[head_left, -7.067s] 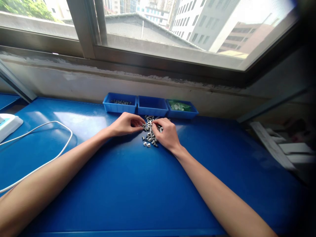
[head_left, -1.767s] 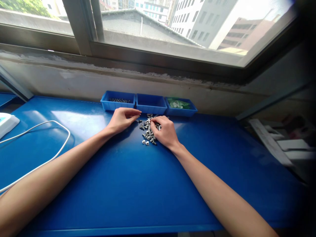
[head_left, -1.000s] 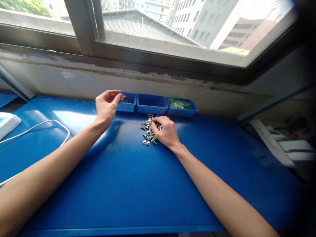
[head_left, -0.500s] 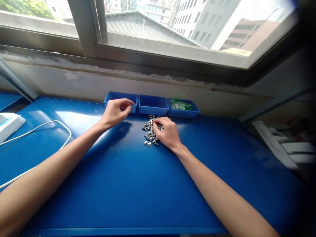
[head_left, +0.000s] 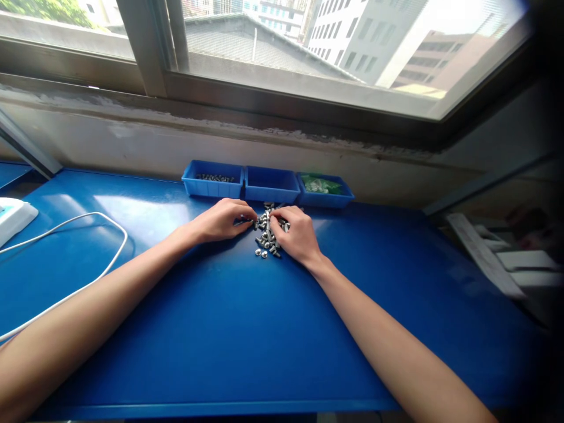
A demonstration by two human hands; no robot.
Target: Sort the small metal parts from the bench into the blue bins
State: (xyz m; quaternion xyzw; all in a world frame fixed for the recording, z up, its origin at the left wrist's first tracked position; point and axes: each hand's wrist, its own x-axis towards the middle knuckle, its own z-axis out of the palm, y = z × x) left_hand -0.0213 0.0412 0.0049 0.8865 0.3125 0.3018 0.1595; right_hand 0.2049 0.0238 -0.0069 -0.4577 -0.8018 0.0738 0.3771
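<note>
A heap of small metal screws [head_left: 267,239] lies on the blue table, a few of them with shiny round heads toward me. My left hand [head_left: 224,220] is at the heap's left edge, thumb and forefinger closed together around a dark screw [head_left: 255,225]. From the right, my right hand [head_left: 297,232] rests over the heap, its fingers bent and pinched at the screws. What its fingertips hold is hidden. Behind the heap, the left blue bin [head_left: 211,187] contains several dark screws.
Beside it stand a middle blue bin [head_left: 272,195] and a right blue bin [head_left: 330,201] holding a green plastic bag [head_left: 321,185]. A white cable [head_left: 117,252] curves across the table at left, near a white device [head_left: 17,218]. A window frame [head_left: 282,98] rises behind.
My left hand has moved from above the left bin down and right to the screw heap, uncovering the screws in that bin. My right hand has stayed at the heap.
</note>
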